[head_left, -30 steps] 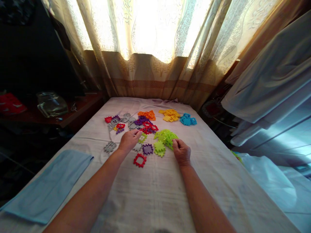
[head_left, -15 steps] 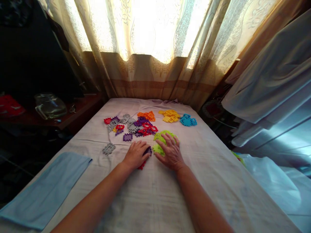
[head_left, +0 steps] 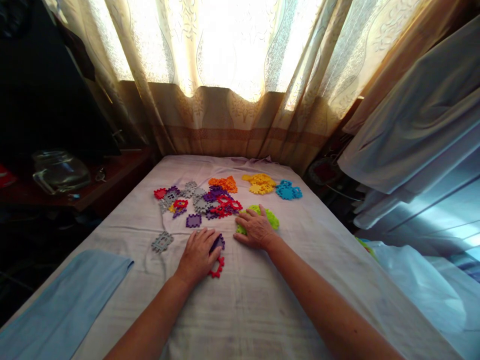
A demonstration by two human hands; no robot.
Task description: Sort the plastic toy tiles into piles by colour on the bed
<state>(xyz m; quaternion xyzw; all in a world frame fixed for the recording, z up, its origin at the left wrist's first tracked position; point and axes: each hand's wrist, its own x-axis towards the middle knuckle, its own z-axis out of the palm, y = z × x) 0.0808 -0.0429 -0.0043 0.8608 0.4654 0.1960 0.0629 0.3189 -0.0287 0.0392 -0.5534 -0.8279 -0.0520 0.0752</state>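
My left hand [head_left: 197, 254] rests low on the sheet with its fingers stretched out. Part of a purple toothed plastic piece [head_left: 218, 242] shows from under its fingers, and a red toothed piece [head_left: 217, 269] lies by the thumb. Spread over a pile of lime-green toothed pieces [head_left: 270, 218] is my right hand [head_left: 254, 229], covering the pile's near left side. A flat purple square piece [head_left: 194, 220] lies just beyond my left hand. To its left is a grey piece [head_left: 162, 242]. Farther back, red pieces [head_left: 226, 206] mix with purple and grey ones.
Orange pieces [head_left: 223, 184], yellow pieces [head_left: 260, 183] and blue pieces [head_left: 288, 190] form separate piles at the back. A folded light-blue cloth [head_left: 71, 300] covers the left edge. A glass jug [head_left: 60, 171] stands on the side shelf, and a curtain [head_left: 232, 120] hangs behind.
My left hand has shifted left and nearer, uncovering more of the red piece. The right hand has slid slightly left over the green pile, exposing its right side. The view has tilted slightly.
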